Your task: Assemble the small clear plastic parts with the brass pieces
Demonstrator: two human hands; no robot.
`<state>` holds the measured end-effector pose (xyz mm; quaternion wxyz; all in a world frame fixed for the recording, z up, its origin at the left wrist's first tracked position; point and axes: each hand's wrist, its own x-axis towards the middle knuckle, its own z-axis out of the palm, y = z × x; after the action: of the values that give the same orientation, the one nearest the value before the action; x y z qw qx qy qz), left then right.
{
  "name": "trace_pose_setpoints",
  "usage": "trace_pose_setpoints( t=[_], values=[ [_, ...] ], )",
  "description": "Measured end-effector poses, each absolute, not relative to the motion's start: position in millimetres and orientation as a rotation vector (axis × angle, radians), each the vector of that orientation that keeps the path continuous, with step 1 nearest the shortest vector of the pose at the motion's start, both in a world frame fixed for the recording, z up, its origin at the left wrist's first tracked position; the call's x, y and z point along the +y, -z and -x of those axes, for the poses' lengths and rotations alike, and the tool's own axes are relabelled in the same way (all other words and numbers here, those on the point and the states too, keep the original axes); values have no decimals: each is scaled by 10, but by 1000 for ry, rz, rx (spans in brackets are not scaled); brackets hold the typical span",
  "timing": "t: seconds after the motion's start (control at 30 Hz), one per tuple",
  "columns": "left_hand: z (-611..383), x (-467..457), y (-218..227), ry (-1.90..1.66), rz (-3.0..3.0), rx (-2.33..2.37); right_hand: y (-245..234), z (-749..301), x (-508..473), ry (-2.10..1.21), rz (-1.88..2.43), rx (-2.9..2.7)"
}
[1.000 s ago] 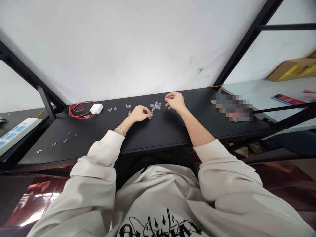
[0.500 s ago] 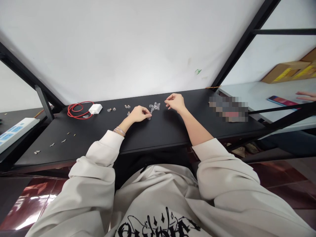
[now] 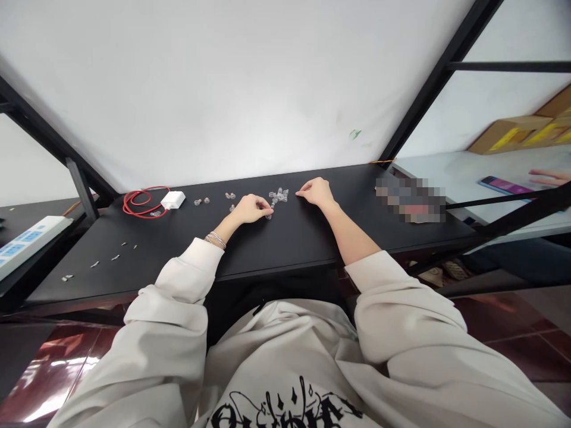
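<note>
A cluster of small clear plastic pieces [image 3: 280, 194] lies on the black tabletop [image 3: 285, 244] between my hands. My left hand [image 3: 252, 209] is closed in a pinch at the left of this cluster, its fingertips on a small clear plastic piece [image 3: 269, 216] low on the table. To the right of the cluster, my right hand [image 3: 316, 192] has thumb and index finger pressed together, just apart from the pieces. Whatever sits in that pinch is too small to make out. More clear pieces [image 3: 231, 195] lie behind and left of my left hand.
Further left are a white charger [image 3: 173, 200] with a coiled red cable [image 3: 134, 203] and several tiny metallic bits [image 3: 116, 257]. A blurred-out item [image 3: 411, 200] lies at the right. Beyond the frame post, another person's hand [image 3: 551, 176] is near a phone [image 3: 504, 185].
My right hand has shifted slightly, and its fingers have closed into a tighter pinch. My left hand stays at nearly the same spot by the clear piece.
</note>
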<state>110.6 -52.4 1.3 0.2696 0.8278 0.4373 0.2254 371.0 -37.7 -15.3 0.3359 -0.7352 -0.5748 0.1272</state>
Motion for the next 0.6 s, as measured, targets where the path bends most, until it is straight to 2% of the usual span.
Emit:
trace_pose_setpoints(
  t=[0.3, 0.6],
  values=[
    [-1091, -511, -4, -624, -2222, 1180, 131, -3739, -391, -367, 1842, -1440],
    [-1076, -488, 14, -642, -2208, 1180, 130, -3933, -327, -182, 1738, -1197]
  ],
)
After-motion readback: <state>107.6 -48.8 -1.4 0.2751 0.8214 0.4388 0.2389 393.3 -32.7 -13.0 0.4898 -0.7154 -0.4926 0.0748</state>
